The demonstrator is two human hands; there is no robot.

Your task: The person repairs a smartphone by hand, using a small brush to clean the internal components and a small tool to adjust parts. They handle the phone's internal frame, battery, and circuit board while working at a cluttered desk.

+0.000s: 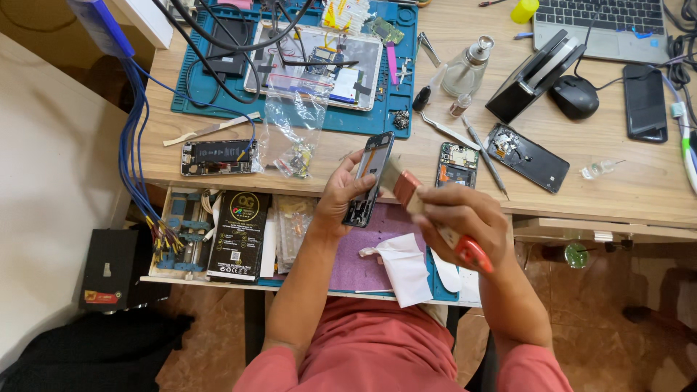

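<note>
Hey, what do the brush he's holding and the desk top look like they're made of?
The brush in the right hand seems to have pale soft bristles, a coppery metal-looking ferrule and a glossy red handle, likely plastic or painted wood. The desk top shows light wood grain with a matte finish; whether solid wood or laminate cannot be told.

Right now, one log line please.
left hand: holds black phone frame | right hand: holds red-handled brush, bristles at frame | above purple mat
</note>
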